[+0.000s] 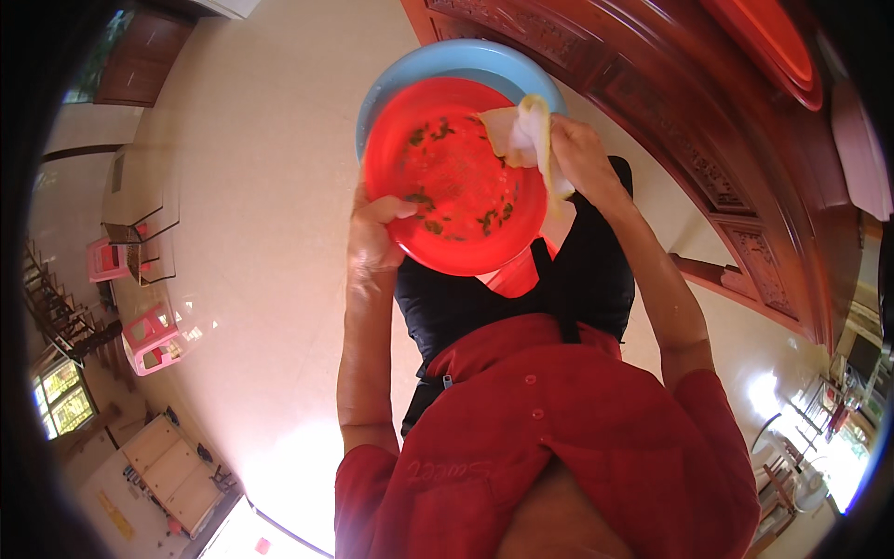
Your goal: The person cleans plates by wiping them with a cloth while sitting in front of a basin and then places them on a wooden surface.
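Note:
A red plastic basin (457, 175) with a printed leaf-like pattern on its inside is tilted towards me above my lap. My left hand (377, 227) grips its near left rim, thumb inside and fingers hidden underneath. In my right hand (583, 154) is a bunched white cloth with a yellow edge (527, 136), hanging over the basin's right rim. Behind and partly beneath the red basin is a larger light-blue basin (412, 63); most of its inside is hidden.
Carved dark-red wooden furniture (663, 119) curves along the right, close to my right hand. An orange-red basin (775, 42) and pale folded material (862, 150) are at its upper right. Pink plastic stools (152, 341) stand on the tiled floor (265, 209) at left.

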`<act>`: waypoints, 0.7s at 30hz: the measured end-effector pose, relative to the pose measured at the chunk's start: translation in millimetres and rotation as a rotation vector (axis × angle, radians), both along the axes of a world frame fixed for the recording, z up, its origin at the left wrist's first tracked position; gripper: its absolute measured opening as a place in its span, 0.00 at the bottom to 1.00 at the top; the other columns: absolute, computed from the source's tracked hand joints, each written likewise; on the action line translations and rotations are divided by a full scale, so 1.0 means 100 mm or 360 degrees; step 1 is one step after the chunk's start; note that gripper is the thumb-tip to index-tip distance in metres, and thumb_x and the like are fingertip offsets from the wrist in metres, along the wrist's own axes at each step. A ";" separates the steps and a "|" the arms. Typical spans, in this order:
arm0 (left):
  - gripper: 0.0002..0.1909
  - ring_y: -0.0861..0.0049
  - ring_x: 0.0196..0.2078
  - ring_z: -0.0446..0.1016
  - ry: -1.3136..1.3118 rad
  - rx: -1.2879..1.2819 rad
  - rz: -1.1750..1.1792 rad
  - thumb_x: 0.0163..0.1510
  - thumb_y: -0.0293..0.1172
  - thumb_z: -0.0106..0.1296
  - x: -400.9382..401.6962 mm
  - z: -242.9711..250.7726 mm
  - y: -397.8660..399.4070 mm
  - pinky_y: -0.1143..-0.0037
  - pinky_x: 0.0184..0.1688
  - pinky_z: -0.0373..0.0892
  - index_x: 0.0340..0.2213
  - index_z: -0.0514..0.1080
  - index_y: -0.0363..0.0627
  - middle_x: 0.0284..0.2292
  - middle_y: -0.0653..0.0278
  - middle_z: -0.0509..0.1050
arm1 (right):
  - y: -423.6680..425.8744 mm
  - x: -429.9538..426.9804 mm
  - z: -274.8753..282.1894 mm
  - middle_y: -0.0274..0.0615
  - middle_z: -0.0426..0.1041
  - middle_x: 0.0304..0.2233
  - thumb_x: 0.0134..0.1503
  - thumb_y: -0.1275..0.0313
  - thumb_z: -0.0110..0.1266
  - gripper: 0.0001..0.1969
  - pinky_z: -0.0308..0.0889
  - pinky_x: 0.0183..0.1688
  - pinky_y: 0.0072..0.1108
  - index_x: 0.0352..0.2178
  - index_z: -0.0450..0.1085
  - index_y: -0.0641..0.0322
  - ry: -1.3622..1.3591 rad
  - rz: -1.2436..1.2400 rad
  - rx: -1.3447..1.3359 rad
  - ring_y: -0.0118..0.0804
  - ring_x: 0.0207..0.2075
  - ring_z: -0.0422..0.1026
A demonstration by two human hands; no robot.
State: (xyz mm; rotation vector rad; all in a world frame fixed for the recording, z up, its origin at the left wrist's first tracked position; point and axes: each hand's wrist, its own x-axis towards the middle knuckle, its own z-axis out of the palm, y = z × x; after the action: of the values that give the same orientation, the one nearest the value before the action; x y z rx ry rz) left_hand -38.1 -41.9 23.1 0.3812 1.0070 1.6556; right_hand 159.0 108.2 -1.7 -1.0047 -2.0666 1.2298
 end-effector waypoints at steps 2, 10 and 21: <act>0.39 0.64 0.50 0.63 -0.0011 -0.0037 -0.0001 0.31 0.12 0.37 0.10 0.01 0.01 0.70 0.49 0.63 0.52 0.55 0.40 0.47 0.54 0.64 | -0.10 -0.06 0.04 0.33 0.70 0.27 0.55 0.65 0.42 0.14 0.64 0.30 0.17 0.38 0.67 0.62 0.0635 -0.0436 -0.0829 0.22 0.26 0.67; 0.42 0.68 0.51 0.61 -0.0043 0.0002 -0.0084 0.29 0.13 0.38 0.28 0.12 0.13 0.74 0.51 0.60 0.53 0.54 0.43 0.48 0.58 0.62 | -0.46 -0.70 -0.10 0.51 0.57 0.49 0.51 0.69 0.44 0.23 0.48 0.48 0.44 0.50 0.55 0.60 -0.0138 -0.0350 0.0998 0.50 0.53 0.54; 0.40 0.66 0.46 0.66 -0.0176 -0.0010 -0.0065 0.28 0.12 0.37 0.16 0.03 0.10 0.72 0.47 0.65 0.51 0.56 0.38 0.44 0.57 0.66 | -0.47 -0.47 -0.04 0.41 0.62 0.45 0.45 0.78 0.51 0.18 0.58 0.46 0.29 0.40 0.64 0.58 0.0130 0.0653 0.1001 0.44 0.48 0.61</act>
State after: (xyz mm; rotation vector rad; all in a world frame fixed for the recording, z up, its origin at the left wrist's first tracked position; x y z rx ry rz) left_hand -22.4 -31.5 26.0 0.3009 0.9165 1.6183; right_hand 112.1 61.2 -5.2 -0.2469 -2.4281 0.6795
